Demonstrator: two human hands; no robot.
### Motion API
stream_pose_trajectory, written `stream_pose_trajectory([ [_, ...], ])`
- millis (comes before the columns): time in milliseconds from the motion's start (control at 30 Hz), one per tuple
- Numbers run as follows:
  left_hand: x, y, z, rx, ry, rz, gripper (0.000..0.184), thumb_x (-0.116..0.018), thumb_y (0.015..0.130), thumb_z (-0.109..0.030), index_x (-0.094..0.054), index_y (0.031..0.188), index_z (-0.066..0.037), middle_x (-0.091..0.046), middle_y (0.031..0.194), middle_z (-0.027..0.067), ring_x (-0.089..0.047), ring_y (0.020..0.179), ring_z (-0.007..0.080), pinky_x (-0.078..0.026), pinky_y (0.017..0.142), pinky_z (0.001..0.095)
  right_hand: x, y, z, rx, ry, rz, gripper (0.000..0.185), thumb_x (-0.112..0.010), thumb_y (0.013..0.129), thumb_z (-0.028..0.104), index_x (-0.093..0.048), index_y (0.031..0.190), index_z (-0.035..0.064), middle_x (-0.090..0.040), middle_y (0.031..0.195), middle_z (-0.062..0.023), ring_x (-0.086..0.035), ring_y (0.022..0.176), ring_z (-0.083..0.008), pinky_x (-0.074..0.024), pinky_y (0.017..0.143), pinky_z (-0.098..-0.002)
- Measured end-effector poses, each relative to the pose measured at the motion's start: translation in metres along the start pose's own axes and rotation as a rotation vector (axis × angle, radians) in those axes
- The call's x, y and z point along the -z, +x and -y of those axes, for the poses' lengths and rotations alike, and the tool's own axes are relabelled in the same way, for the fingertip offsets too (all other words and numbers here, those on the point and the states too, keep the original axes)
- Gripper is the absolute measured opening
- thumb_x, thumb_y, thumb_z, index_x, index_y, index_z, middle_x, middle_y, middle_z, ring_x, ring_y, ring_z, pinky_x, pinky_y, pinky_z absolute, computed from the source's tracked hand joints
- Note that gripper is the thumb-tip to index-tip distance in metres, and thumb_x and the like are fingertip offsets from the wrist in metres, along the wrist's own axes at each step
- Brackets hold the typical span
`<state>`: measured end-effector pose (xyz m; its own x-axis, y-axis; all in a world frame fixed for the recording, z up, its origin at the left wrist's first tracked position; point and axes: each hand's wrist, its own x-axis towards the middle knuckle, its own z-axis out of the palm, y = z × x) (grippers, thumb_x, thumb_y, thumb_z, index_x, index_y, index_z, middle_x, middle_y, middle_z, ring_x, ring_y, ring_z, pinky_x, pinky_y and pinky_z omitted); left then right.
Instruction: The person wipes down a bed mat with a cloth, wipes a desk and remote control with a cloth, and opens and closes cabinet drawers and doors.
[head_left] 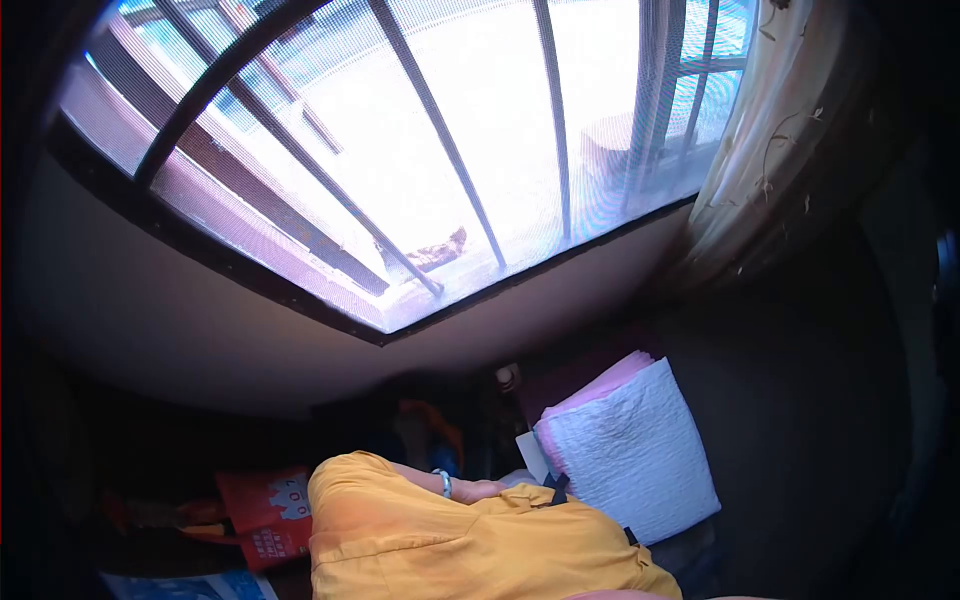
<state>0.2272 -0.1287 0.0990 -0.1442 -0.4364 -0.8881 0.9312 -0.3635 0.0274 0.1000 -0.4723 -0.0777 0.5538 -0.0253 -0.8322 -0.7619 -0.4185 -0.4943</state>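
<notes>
My left hand (478,490) shows only in part, past a pale bracelet (445,483) on the wrist. Yellow cloth (470,545) covers much of the arm and fills the lower middle of the view; its folds hide the fingers, so I cannot tell what they hold. Just right of the hand lie a dark strap (558,490) and a small white flat piece (532,456). Beyond them sits a folded white quilted cloth (635,450), with pink fabric (605,385) showing along its upper edge. My right hand is out of view; a thin strip of skin shows at the bottom edge.
A red packet (270,510) with white print lies at the left, above a blue printed sheet (195,585). Behind, an orange item (440,425) is dim in shadow. A barred, screened window (470,130) rises ahead, with a patterned curtain (765,150) at its right.
</notes>
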Motion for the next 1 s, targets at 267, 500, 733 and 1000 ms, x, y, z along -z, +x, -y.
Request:
stream_pose_trajectory([
  [267, 0.014, 0.016, 0.010, -0.011, -0.007, -0.047, 0.042, -0.047, 0.095, -0.036, -0.054, 0.124, -0.006, -0.059, 0.120, 0.0025, -0.057, 0.103, 0.0138, -0.046, 0.091, 0.0327, -0.004, 0.000, -0.004, -0.004, 0.003, 0.001, 0.018, -0.053, 0.088, 0.017, -0.062, 0.086, 0.0016, -0.059, 0.066, -0.0103, -0.055, 0.059, -0.0196, -0.0451, 0.058, -0.0346],
  [500, 0.013, 0.018, 0.010, -0.004, -0.016, -0.073, 0.042, -0.048, 0.094, -0.036, -0.055, 0.122, -0.006, -0.060, 0.119, 0.0029, -0.057, 0.102, 0.0140, -0.046, 0.090, 0.0329, -0.004, -0.003, -0.006, -0.004, 0.006, 0.000, 0.019, -0.053, 0.088, 0.018, -0.063, 0.087, 0.0016, -0.059, 0.066, -0.0102, -0.055, 0.059, -0.0197, -0.0453, 0.058, -0.0346],
  [733, 0.009, 0.021, 0.012, -0.001, -0.024, -0.112, 0.043, -0.048, 0.093, -0.037, -0.057, 0.120, -0.005, -0.060, 0.118, 0.0034, -0.057, 0.101, 0.0143, -0.046, 0.089, 0.0331, -0.003, -0.008, -0.011, 0.000, 0.000, 0.002, 0.019, -0.053, 0.088, 0.018, -0.063, 0.087, 0.0015, -0.059, 0.067, -0.0102, -0.055, 0.059, -0.0197, -0.0455, 0.058, -0.0346],
  [1000, 0.038, 0.062, 0.050, -0.043, -0.045, -0.027, 0.046, -0.045, 0.093, -0.038, -0.055, 0.122, -0.004, -0.059, 0.119, 0.0045, -0.057, 0.103, 0.0166, -0.045, 0.090, 0.0352, -0.007, -0.017, -0.020, -0.013, -0.008, 0.010, 0.020, -0.052, 0.089, 0.018, -0.063, 0.088, 0.0015, -0.059, 0.067, -0.0101, -0.055, 0.060, -0.0198, -0.0457, 0.059, -0.0346],
])
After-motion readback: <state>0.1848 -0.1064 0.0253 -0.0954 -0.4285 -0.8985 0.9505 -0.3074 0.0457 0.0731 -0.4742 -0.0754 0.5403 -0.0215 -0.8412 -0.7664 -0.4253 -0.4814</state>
